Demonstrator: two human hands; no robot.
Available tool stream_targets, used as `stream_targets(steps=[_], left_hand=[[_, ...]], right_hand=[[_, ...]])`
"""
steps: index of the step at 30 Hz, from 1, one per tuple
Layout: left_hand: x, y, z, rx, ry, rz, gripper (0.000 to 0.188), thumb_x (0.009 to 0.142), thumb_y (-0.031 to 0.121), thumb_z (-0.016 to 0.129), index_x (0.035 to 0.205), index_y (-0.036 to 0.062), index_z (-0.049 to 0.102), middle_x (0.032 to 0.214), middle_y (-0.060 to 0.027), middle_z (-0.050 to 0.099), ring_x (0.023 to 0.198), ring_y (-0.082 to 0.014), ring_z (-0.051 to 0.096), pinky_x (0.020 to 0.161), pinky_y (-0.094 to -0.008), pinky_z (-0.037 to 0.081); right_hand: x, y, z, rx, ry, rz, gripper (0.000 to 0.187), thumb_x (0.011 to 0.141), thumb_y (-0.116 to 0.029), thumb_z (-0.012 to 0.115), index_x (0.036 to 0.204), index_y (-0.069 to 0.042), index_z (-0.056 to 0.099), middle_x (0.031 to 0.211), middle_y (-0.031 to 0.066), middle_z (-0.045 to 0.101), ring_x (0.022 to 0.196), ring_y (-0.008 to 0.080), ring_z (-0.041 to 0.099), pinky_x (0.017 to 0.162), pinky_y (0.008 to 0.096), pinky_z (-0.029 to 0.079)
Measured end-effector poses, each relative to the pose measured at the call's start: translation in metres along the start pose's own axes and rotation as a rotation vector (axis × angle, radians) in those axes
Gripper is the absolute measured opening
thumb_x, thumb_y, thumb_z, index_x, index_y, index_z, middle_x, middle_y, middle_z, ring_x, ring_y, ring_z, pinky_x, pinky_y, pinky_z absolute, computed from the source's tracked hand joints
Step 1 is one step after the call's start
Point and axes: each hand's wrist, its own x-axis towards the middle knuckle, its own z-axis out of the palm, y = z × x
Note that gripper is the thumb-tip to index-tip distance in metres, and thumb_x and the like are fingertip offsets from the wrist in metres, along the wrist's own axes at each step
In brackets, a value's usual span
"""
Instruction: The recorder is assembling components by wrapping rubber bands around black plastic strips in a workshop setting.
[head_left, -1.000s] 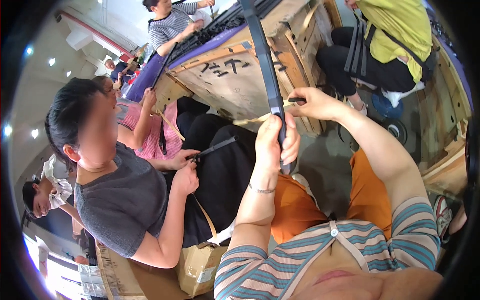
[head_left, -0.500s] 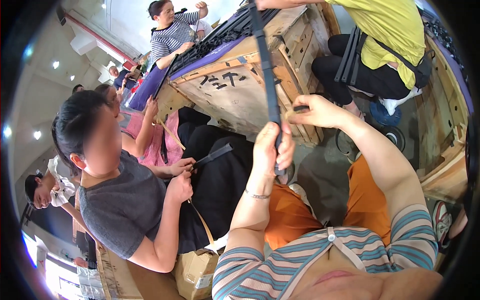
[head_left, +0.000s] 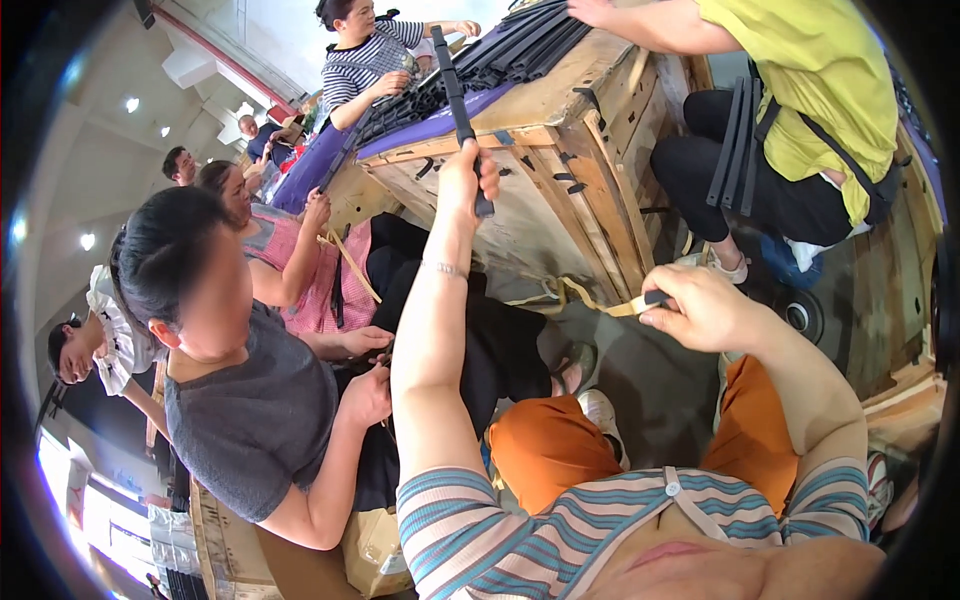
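My left hand is wrapped round the lower end of a long, narrow black bar. Its arm reaches out toward the wooden crate, and the bar tilts up and to the left over the crate's near edge. Lower and to the right, my right hand pinches a short black piece. A pale yellow ribbon-like strip trails leftward from those fingers, loosely curled above the floor. Whether the strip and the black piece are joined cannot be made out. The two hands are well apart.
Black bars lie piled on the purple-covered wooden crate ahead. A co-worker in grey sits close on my left, beside a cardboard box. At right, a person in yellow has several bars across the lap.
My left hand has moved forward and left with the black bar, away from my right hand. The right hand has moved down and right; the yellow strip now trails in view.
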Motion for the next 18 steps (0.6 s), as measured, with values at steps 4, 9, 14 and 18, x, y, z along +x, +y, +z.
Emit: stream_targets(steps=[4,9,14,18], left_hand=[[0.064,0.026,-0.001,0.105,0.075,0.018,0.016,0.088,0.015,0.047,0.078,0.0032,0.043,0.059,0.0010,0.040,0.043,-0.0059,0.035,0.037,-0.0195,0.029],[0.136,0.049,0.008,0.311,0.198,0.054,0.012,0.077,0.001,0.044,0.065,0.0026,0.041,0.055,-0.0047,0.041,0.042,-0.0124,0.039,0.038,-0.0241,0.034],[0.232,0.043,-0.015,0.594,0.241,0.060,0.013,0.073,0.001,0.043,0.065,-0.0034,0.052,0.055,-0.0122,0.051,0.044,-0.0224,0.050,0.040,-0.0339,0.039],[0.275,0.133,-0.131,1.232,0.334,0.023,0.013,0.076,0.007,0.043,0.067,0.0026,0.051,0.061,-0.0129,0.053,0.049,-0.0219,0.051,0.046,-0.0368,0.044]], right_hand=[[-0.005,-0.002,-0.005,0.060,0.015,-0.050,0.022,0.077,-0.019,0.063,0.088,-0.004,0.052,0.078,0.0137,0.057,0.069,0.0309,0.057,0.059,0.0379,0.045],[-0.010,0.015,-0.003,0.121,0.006,0.035,0.024,0.075,-0.017,0.065,0.091,-0.004,0.053,0.075,0.0119,0.055,0.061,0.0254,0.056,0.056,0.0344,0.044],[-0.014,0.020,-0.005,0.198,-0.071,0.208,0.023,0.075,-0.017,0.067,0.090,-0.004,0.056,0.076,0.0117,0.057,0.061,0.0244,0.058,0.055,0.0315,0.046],[-0.019,0.015,-0.003,0.301,-0.134,0.036,0.026,0.075,-0.018,0.067,0.093,-0.003,0.056,0.078,0.0130,0.058,0.063,0.0246,0.060,0.056,0.0317,0.047]])
